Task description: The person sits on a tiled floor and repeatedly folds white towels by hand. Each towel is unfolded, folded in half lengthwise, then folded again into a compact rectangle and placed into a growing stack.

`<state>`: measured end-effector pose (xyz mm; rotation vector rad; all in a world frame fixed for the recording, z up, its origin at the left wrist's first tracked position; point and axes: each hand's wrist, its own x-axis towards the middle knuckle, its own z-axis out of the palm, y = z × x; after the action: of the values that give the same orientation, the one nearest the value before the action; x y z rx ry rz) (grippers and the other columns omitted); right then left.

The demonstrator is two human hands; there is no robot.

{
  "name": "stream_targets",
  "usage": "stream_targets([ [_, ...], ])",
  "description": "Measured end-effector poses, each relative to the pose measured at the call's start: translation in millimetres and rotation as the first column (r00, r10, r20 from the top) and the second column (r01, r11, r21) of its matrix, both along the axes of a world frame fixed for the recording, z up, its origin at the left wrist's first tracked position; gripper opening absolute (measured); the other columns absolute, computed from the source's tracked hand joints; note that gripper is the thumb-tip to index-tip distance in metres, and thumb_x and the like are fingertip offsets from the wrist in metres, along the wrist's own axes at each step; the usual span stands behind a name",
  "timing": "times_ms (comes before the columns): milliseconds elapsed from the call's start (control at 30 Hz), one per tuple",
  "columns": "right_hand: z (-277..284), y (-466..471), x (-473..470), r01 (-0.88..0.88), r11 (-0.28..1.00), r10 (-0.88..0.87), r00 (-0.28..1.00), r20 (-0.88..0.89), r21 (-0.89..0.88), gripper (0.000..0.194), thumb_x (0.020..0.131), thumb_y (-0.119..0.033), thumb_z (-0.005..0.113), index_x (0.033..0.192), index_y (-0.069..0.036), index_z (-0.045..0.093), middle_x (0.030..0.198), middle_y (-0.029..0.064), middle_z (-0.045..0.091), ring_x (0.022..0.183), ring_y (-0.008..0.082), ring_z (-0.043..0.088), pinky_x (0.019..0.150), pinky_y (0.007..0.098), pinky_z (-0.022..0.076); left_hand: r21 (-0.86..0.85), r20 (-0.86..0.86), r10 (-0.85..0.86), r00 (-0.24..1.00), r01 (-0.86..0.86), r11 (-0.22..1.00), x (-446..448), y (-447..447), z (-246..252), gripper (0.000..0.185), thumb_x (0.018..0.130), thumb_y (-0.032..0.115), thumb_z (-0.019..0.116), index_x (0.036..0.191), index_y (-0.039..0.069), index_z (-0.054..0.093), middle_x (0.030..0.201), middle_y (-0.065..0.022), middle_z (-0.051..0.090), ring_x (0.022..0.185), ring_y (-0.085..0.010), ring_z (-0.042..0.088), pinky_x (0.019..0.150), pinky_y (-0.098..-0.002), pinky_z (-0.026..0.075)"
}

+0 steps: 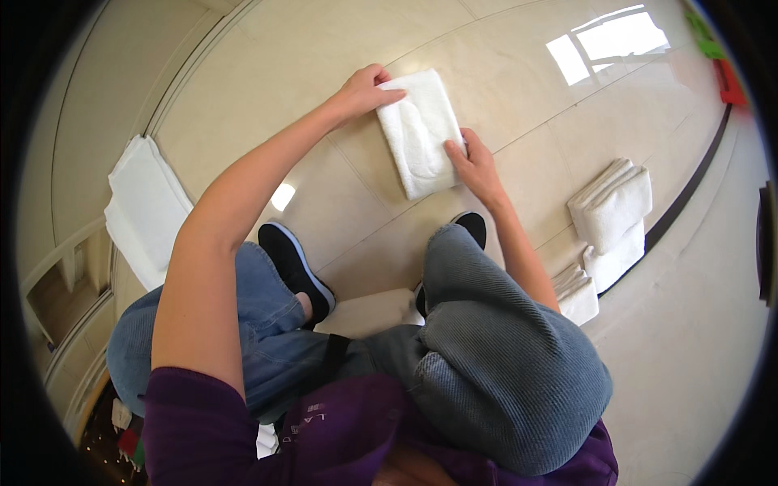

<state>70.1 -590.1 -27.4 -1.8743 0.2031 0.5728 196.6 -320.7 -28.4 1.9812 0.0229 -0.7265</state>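
A folded white terry towel [422,136] is held in front of me, over the tiled floor, between both hands. My left hand [366,91] pinches its upper left corner, thumb on top and fingers beneath. On the towel's lower right side, my right hand [475,159] grips the edge with the thumb on top. Whether the towel touches the floor I cannot tell. Folded towels [614,203] lie piled at the right, with another folded white one [576,294] just below them. White cloths [146,206] lie spread flat at the left.
Glossy beige floor tiles [292,67] reach around my black shoes [292,261]. A dark curved strip [690,188] runs along the floor at the right. Red [732,82] and green [702,36] objects stand at the upper right. A sliding-door track [188,61] lies at the left.
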Motion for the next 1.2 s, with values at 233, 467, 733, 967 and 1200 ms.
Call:
stream_targets([
  [233, 10, 46, -15, 0.163, 0.785, 0.281, 0.767, 0.577, -0.598, 0.064, 0.101, -0.029, 0.066, 0.155, -0.004, 0.044, 0.158, 0.0249, 0.044, 0.147, 0.041, 0.042, 0.119, 0.0558, 0.0342, 0.232, 0.442, -0.19, 0.877, 0.092, 0.968, -11, -8, -7, 0.057, 0.1, 0.035, 0.071, 0.144, 0.004, 0.054, 0.142, -0.013, 0.06, 0.133, -0.0261, 0.055, 0.113, -0.0419, 0.041],
  [467, -14, 65, -12, -0.003, 0.831, 0.371, 0.748, 0.55, -0.556, 0.072, 0.1, -0.031, 0.065, 0.159, 0.0, 0.039, 0.168, 0.0237, 0.033, 0.159, 0.0421, 0.023, 0.128, 0.0604, 0.0172, 0.72, 0.442, -0.79, 0.426, 0.357, 0.595, -38, -24, 3, 0.061, 0.109, 0.036, 0.051, 0.164, 0.012, 0.037, 0.175, -0.006, 0.027, 0.163, -0.023, 0.017, 0.131, -0.05, 0.015],
  [733, 11, 37, 32, 0.057, 0.931, -0.048, 0.998, 0.035, -0.361, 0.065, 0.078, -0.022, 0.078, 0.134, 0.004, 0.059, 0.129, 0.0271, 0.065, 0.12, 0.041, 0.062, 0.1, 0.0449, 0.0519, 0.487, 0.532, -0.681, 0.502, 0.476, 0.732, -22, -19, 11, 0.065, 0.108, 0.03, 0.055, 0.164, 0.006, 0.034, 0.171, -0.0151, 0.032, 0.16, -0.0327, 0.024, 0.13, -0.0483, 0.02],
  [967, 20, 2, 0, 0.487, 0.758, -0.478, 0.867, -0.137, 0.435, 0.039, 0.07, -0.016, 0.079, 0.102, 0.004, 0.069, 0.095, 0.0114, 0.073, 0.09, 0.0229, 0.07, 0.082, 0.0382, 0.0561, 0.197, 0.599, -0.231, 0.767, 0.138, 0.971, -37, -21, 24, 0.049, 0.104, 0.018, 0.061, 0.15, 0.004, 0.052, 0.154, -0.0164, 0.054, 0.144, -0.0326, 0.049, 0.121, -0.0424, 0.037],
  [1200, 125, -230, -109, 0.846, 0.351, -0.873, 0.451, -0.187, 0.402, 0.027, 0.082, -0.021, 0.07, 0.1, -0.001, 0.073, 0.105, 0.0125, 0.071, 0.092, 0.0238, 0.07, 0.087, 0.0377, 0.0589, 0.05, 0.496, -0.104, 0.862, 0.091, 0.995, -27, -17, 45, 0.02, 0.103, 0.007, 0.06, 0.118, 0.001, 0.071, 0.121, -0.0086, 0.072, 0.116, -0.0207, 0.067, 0.105, -0.033, 0.05],
])
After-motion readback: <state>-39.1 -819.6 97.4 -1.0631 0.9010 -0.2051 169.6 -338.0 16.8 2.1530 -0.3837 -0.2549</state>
